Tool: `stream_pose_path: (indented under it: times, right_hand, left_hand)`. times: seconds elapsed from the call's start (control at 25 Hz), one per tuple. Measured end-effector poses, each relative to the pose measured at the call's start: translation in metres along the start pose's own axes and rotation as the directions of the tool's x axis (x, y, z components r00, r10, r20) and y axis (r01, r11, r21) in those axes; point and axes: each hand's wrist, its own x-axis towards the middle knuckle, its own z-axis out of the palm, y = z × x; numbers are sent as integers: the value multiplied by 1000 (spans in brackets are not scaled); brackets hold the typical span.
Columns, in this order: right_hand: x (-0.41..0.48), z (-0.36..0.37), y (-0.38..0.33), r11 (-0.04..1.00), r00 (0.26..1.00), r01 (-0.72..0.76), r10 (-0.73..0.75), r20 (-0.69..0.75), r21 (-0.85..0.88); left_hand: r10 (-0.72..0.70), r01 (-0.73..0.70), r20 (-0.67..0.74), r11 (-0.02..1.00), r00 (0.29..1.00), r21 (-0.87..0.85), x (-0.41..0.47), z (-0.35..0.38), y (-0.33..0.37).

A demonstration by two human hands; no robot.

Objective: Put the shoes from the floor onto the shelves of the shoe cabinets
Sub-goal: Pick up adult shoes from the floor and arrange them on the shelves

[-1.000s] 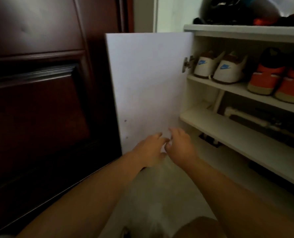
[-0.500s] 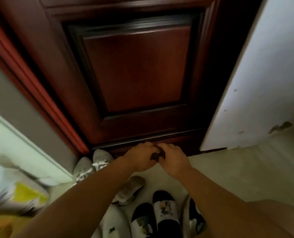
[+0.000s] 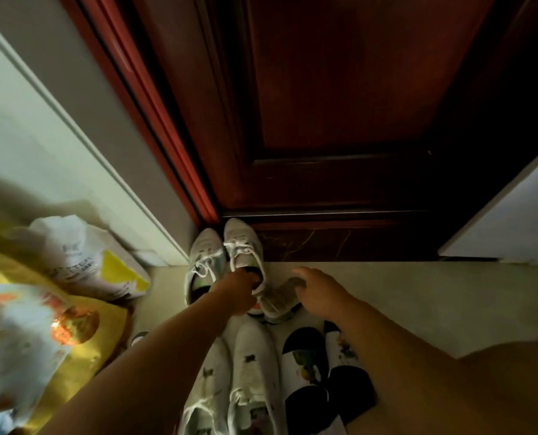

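A pair of white lace-up sneakers stands on the floor against the door sill, the left sneaker point(image 3: 203, 262) beside the right sneaker point(image 3: 241, 246). My left hand point(image 3: 237, 291) reaches into the heel opening of the right sneaker, its fingers hooked over the collar. My right hand point(image 3: 319, 288) hovers with fingers spread just right of a grey shoe point(image 3: 277, 301) that lies behind the pair. Closer to me are a second pair of white sneakers point(image 3: 253, 368) and black-and-white slippers point(image 3: 305, 368). The cabinet's shelves are out of view.
A dark red door point(image 3: 339, 105) fills the top of the view. The white cabinet door point(image 3: 512, 227) hangs ajar at the right. A white bag point(image 3: 79, 262) and a yellow bag point(image 3: 82, 350) lie at the left. Pale floor point(image 3: 418, 293) shows to the right.
My view swung from the shoe cabinet down to the floor by the door. My hands, held together before, have parted: the left went into the white sneaker, the right spread beside the grey shoe.
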Motion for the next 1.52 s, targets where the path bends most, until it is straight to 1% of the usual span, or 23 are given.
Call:
stream_pose_path:
  times: [0.12, 0.28, 0.36, 0.4, 0.48, 0.52, 0.56, 0.6, 0.68, 0.72, 0.76, 0.84, 0.92, 1.0, 1.12, 1.16, 1.24, 1.32, 1.36, 1.44, 1.52]
  right_hand:
    - [6, 5, 5, 999, 999, -45, 45, 19, -8]
    - [10, 10, 3, 997, 998, -63, 63, 8, 44]
    - [9, 16, 1, 994, 998, -60, 59, 16, 86]
    - [8, 19, 1, 993, 998, -64, 62, 21, 99]
    - [8, 21, 4, 991, 997, -75, 73, 22, 111]
    - [8, 20, 8, 990, 996, -87, 86, 15, 115]
    - [8, 19, 11, 989, 995, -98, 98, 9, 115]
    - [8, 18, 14, 987, 994, -110, 110, 5, 116]
    - [8, 17, 18, 984, 991, -135, 135, 0, 118]
    - [7, 17, 19, 982, 990, -142, 143, 1, 122]
    - [5, 18, 20, 981, 989, -145, 146, 4, 131]
    - [2, 18, 18, 977, 990, -141, 140, 18, 157]
    - [-1, 17, 19, 973, 991, -137, 135, 24, 185]
    - [-3, 14, 26, 970, 990, -137, 139, 7, 201]
    - [-7, 6, 40, 968, 987, -158, 162, -3, 195]
    - [-10, 3, 44, 965, 984, -172, 177, -5, 199]
    - [-17, -3, 53, 957, 977, -205, 212, -14, 207]
    - [-26, -6, 63, 941, 963, -257, 267, -17, 218]
    - [-31, -6, 66, 934, 957, -280, 290, -13, 223]
    - [-42, -9, 75, 922, 948, -302, 317, -23, 243]
    - [-50, -15, 82, 909, 942, -305, 332, -50, 286]
  left_hand:
    - [-154, 154, 10, 987, 988, -50, 12, 20, -25]
    - [-195, 200, 62, 975, 979, -94, 30, 35, -24]
    - [-293, 295, 41, 940, 955, -171, 41, 38, -24]
    - [-382, 377, 32, 891, 924, -253, 45, 39, -29]
    - [-541, 502, 54, 732, 839, -461, 51, 43, -45]
    - [-579, 518, 69, 662, 812, -541, 55, 45, -53]
    - [-585, 503, 73, 620, 808, -602, 56, 47, -57]
    - [-569, 463, 57, 601, 820, -652, 59, 50, -60]
    - [-532, 376, 8, 588, 847, -716, 62, 51, -60]
    - [-544, 363, 5, 554, 839, -749, 64, 54, -60]
    - [-580, 376, 17, 504, 815, -778, 67, 57, -60]
    - [-673, 434, 79, 379, 735, -817, 69, 56, -56]
    - [-693, 458, 140, 300, 708, -837, 76, 56, -54]
    - [-692, 462, 174, 254, 700, -850, 83, 57, -53]
    - [-702, 455, 178, 228, 689, -861, 91, 59, -48]
    - [-709, 436, 145, 248, 690, -865, 95, 57, -44]
    - [-702, 395, 62, 324, 710, -860, 108, 49, -37]
    - [-670, 384, 32, 385, 742, -839, 122, 44, -33]
    - [-648, 390, 48, 396, 760, -831, 124, 43, -34]
    - [-620, 380, 70, 385, 782, -841, 140, 64, -52]
    - [-632, 374, 58, 380, 773, -846, 165, 95, -77]
